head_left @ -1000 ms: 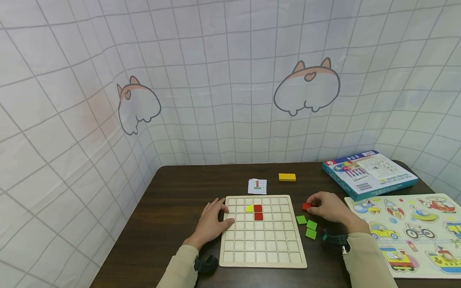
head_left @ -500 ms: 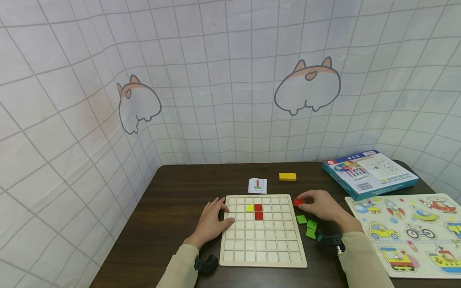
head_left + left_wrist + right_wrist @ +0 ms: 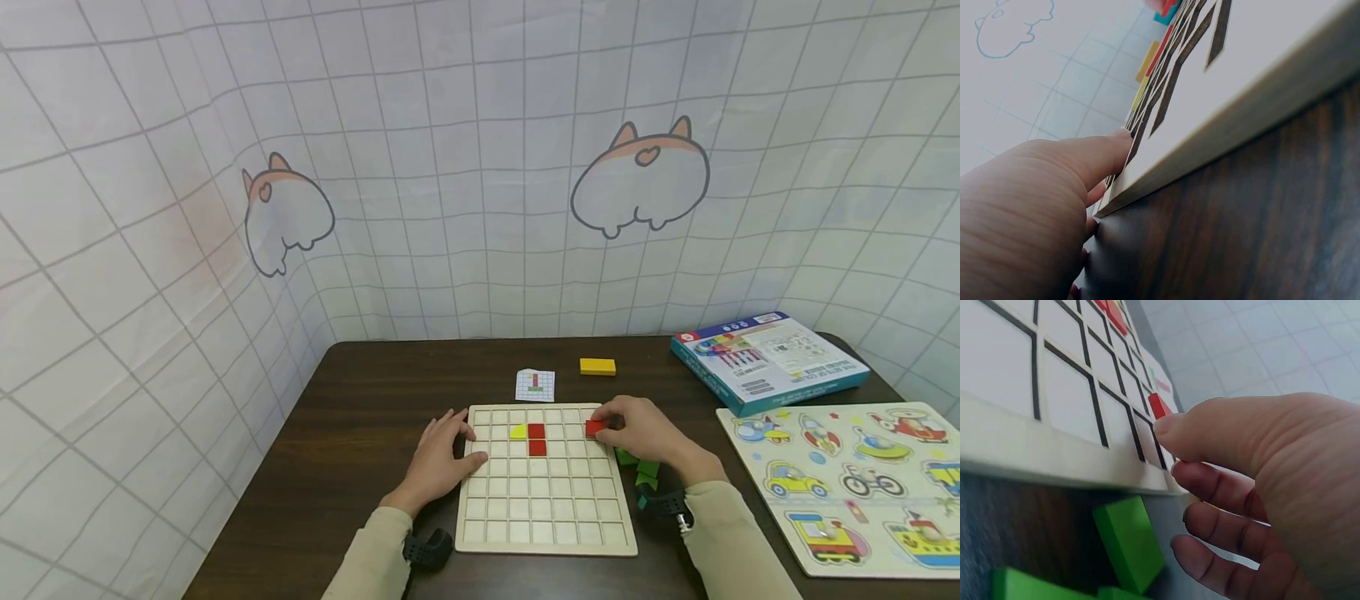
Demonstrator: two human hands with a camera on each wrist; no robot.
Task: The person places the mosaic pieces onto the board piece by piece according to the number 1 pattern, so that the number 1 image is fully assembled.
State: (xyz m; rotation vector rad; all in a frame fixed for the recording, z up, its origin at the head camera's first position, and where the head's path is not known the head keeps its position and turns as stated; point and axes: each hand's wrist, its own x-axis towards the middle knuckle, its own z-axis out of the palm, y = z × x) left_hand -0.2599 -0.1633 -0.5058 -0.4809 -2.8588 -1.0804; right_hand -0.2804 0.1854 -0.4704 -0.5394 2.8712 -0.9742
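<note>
A pale wooden grid board (image 3: 542, 533) lies on the dark table. Two red square tiles (image 3: 537, 447) sit in one column of it, with a yellow tile (image 3: 518, 432) left of the upper one. My left hand (image 3: 435, 465) rests at the board's left edge; in the left wrist view its thumb (image 3: 1100, 153) lies on the rim. Over the board's upper right corner, my right hand (image 3: 647, 432) pinches another red tile (image 3: 593, 428) between thumb and index finger. Several green tiles (image 3: 1129, 540) lie beside the board, partly hidden under the right hand.
A small paper card (image 3: 535, 386) printed with a coloured grid pattern lies behind the board, near a yellow block (image 3: 597, 367). At the right are a flat blue box (image 3: 772, 358) and a picture puzzle board (image 3: 840, 492). A patterned cloth (image 3: 480, 167) hangs behind the table.
My right hand has moved left with the red tile, from the table beside the board to over its upper right corner. The left hand has stayed in place.
</note>
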